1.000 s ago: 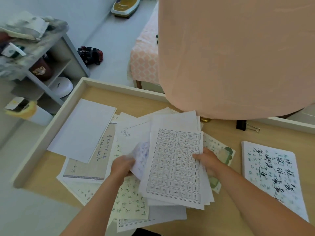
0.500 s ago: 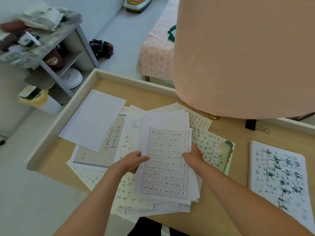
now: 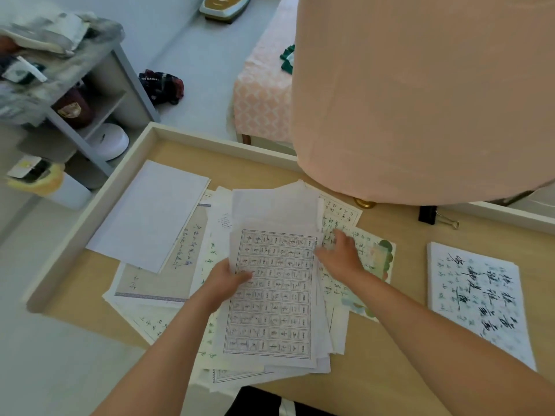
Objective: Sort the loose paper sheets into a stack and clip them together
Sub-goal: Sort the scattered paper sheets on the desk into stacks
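Now gridded stack (image 3: 270, 295) lies at centre; our left hand (image 3: 223, 283) pinches its 9 o'clock edge. Our right hand (image 3: 339, 256), fingers spread, empty, over green-edged sheet (image 3: 379, 259) at 3 o'clock. We should square edges first; binder clip (image 3: 428, 214) lies at 2 o'clock.

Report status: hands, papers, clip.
Left hand grips gridded sheaf at left edge. Right hand open, blurred, over floral sheet. Binder clip untouched, far right; loose sheets fanned beneath.
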{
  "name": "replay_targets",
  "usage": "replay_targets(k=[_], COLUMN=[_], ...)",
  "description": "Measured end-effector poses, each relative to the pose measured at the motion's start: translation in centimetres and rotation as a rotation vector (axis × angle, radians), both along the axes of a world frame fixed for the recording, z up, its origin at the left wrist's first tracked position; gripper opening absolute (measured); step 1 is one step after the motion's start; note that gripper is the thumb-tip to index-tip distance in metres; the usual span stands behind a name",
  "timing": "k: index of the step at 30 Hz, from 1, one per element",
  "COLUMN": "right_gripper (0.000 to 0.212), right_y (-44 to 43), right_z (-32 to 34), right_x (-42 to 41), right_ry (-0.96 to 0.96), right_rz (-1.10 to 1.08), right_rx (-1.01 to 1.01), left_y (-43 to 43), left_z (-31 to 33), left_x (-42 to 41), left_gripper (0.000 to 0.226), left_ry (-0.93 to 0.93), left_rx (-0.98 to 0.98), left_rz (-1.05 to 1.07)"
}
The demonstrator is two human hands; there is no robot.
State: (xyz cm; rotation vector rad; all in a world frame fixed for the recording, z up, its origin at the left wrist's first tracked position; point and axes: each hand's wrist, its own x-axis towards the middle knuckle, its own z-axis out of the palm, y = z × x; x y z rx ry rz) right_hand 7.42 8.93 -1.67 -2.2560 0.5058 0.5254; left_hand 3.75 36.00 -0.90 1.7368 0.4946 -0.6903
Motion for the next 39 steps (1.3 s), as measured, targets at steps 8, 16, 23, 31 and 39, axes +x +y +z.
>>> replay_targets(k=[8,16,23,31,39], right_gripper=[0.038,0.065,0.053,0.025,0.024], right_y=[2.4,1.6,-0.7,0.5,2.5], right_z=[2.5,0.1,-0.8,-1.2,-2.1], right_x=[5.6,6.1,6.7,2.9,0.3], right_ry=[0.013,-0.085,0.101,0.152,0.138], right_rz=[-0.213,0.255,0.487,-0.123,-0.099], right_rx=[0.446,-0.198,-0.211,0.173,0.255], left_y=[2.0,3.8,6.1,3.7,1.6], left_z=[0.2,-0.8,-1.5,-2.4,-1.7], left_x=[-1.2,-1.4,-1.4,-0.5,0.2], left_gripper=[0.027,0.027,0.024,0.039,0.036], left_ry=[0.025,0.029,0.062,0.17,0.027], left_rx=[-0.066,-0.039,-0.045,-0.074,0.091], left_rz=[0.089,0.214,0.34,0.354,0.246])
